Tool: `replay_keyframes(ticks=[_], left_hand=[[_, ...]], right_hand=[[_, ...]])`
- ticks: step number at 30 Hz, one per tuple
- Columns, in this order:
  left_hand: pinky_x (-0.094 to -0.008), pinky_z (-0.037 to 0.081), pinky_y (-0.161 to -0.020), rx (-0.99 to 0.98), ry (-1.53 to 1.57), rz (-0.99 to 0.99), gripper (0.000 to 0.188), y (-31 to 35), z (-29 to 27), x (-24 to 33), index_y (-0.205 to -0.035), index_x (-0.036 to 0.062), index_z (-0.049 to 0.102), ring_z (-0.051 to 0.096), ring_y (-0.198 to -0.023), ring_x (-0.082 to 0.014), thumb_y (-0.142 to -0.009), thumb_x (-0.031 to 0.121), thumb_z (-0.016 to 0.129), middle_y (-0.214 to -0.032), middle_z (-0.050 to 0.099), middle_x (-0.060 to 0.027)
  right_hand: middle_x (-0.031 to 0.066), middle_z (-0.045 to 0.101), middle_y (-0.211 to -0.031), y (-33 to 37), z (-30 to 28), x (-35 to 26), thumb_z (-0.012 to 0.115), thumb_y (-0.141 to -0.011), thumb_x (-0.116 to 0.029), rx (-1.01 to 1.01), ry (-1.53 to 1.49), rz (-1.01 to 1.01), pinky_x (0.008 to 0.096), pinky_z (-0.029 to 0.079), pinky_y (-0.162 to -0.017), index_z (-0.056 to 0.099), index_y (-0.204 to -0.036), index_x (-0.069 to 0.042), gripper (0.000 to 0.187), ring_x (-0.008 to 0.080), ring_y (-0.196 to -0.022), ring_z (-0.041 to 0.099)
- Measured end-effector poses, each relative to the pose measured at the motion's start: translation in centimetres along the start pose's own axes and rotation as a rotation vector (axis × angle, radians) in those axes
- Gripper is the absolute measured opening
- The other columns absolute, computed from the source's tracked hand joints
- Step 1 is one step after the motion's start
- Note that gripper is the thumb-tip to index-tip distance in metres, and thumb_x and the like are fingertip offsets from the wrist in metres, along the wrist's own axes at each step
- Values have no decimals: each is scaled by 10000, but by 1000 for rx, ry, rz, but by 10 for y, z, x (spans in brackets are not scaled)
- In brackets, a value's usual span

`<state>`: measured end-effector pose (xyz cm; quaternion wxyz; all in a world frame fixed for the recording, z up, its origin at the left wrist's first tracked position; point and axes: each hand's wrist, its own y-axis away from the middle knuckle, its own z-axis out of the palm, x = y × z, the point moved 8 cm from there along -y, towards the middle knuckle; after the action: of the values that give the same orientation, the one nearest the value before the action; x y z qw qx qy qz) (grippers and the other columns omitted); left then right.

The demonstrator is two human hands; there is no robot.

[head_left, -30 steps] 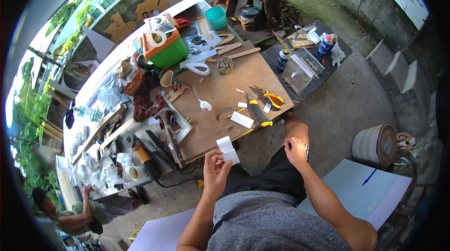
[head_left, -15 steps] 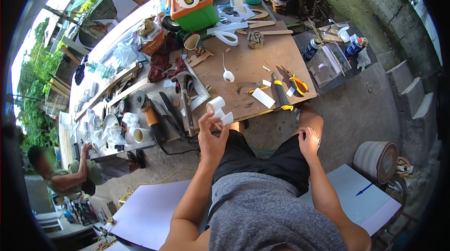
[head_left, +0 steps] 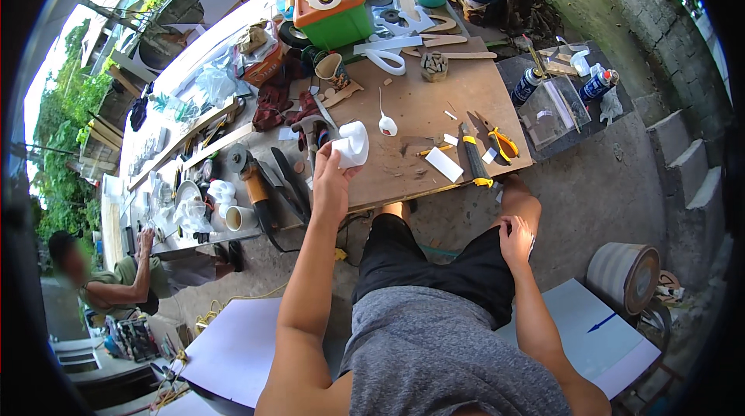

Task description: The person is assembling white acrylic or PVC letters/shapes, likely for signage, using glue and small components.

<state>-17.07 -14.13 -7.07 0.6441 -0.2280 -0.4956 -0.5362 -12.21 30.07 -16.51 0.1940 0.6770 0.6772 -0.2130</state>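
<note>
My left hand [head_left: 332,189] is raised over the table's near edge, its fingers closed on a white curved piece [head_left: 354,146] with rounded, looped walls. My right hand [head_left: 515,237] rests on my right knee with nothing in it, fingers loosely spread. On the brown board [head_left: 419,117] beyond the held piece lies a small white bottle with a thin long nozzle [head_left: 387,126]. Nearer my right knee are a white rectangular strip [head_left: 444,164], a yellow-and-black cutter knife [head_left: 474,158] and yellow-handled pliers [head_left: 504,144]. A hammer [head_left: 313,135] lies partly hidden behind my left hand.
An angle grinder [head_left: 254,187] lies left of my left hand. A green bin with an orange lid [head_left: 334,24] stands at the back. Spray cans [head_left: 528,84] stand on a dark side surface at right. Another person [head_left: 124,280] is at the table's left end.
My left hand has risen and moved forward and slightly left, turning the white curved piece. My right hand stays on the knee. The view has shifted slightly.
</note>
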Motion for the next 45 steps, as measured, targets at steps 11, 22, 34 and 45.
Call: replay_keyframes(ticks=[11, 22, 34, 45], left_hand=[[-304, 501, -772, -13, -108, 1, 381, -82, 9, -9, -1255, 89, 526, 599, -989, -126, -957, 275, 675, -1134, 618, -18], [-394, 495, -854, 36, -1053, 430, 458, -149, 20, 4, -1191, -10, 557, 605, -1045, -292, -813, 139, 768, -1139, 588, -148], [-426, 463, -972, -148, -1532, 645, 471, -142, 63, -4, -1143, 2, 606, 542, -1161, -359, -697, -51, 746, -1236, 541, -119], [-431, 478, -983, -228, -1432, 671, 468, -147, 63, 0, -1170, -3, 634, 524, -1258, -377, -722, -139, 629, -1384, 502, -137]], right_hand=[[121, 681, -897, -4, -5, 3, 653, -836, -139, 31, 80, 19, 449, 480, -831, 699, -883, -66, 99, 333, -903, 629], [97, 678, -870, -1, -2, 5, 670, -823, -165, 53, 47, 31, 440, 479, -813, 700, -862, -76, 102, 306, -888, 632], [83, 674, -866, -3, 2, 7, 656, -817, -149, 64, 38, 55, 453, 478, -812, 701, -851, -95, 78, 296, -888, 629], [74, 678, -873, -4, 4, 8, 654, -816, -159, 52, 59, 62, 442, 479, -819, 707, -857, -99, 91, 283, -911, 632]])
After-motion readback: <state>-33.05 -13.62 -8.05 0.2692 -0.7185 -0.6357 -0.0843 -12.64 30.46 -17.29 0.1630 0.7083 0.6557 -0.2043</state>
